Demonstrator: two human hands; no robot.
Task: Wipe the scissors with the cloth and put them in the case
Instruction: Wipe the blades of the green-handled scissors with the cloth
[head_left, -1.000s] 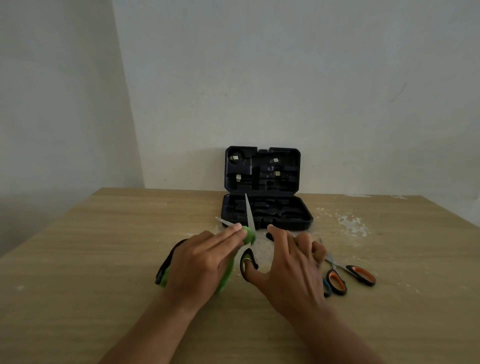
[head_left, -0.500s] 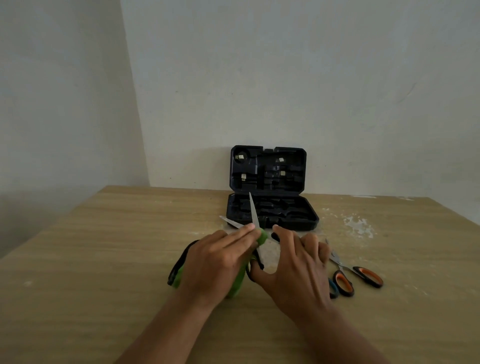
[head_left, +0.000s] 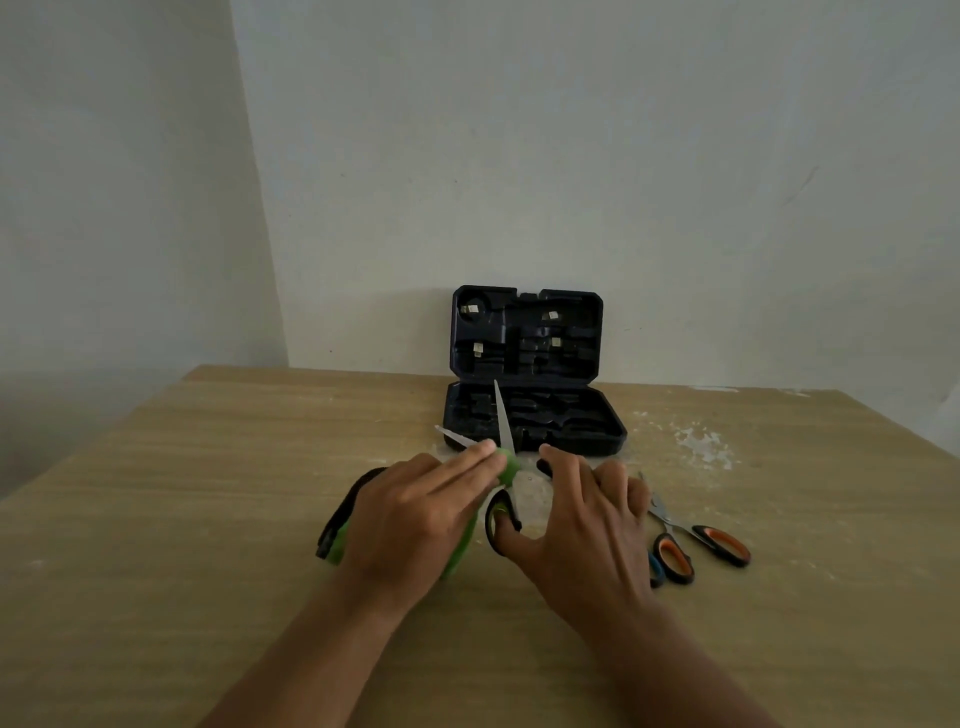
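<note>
Since a moment earlier our hands had barely shifted. Our left hand (head_left: 410, 519) pressed the green cloth (head_left: 506, 467) flat-fingered against the open scissors (head_left: 501, 415); our right hand (head_left: 582, 525) had its thumb through a handle loop. Orange scissors (head_left: 696, 540) lay beside it, the open case (head_left: 530, 410) beyond on the table (head_left: 208, 493)

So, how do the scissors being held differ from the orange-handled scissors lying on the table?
The black-handled scissors have blades spread wide open and pointing up toward the case; the orange-and-black-handled scissors lie flat, untouched. The first pair is held by the right hand, thumb through one loop, the left hand pressing a green cloth on it. Both have metal blades.
</note>
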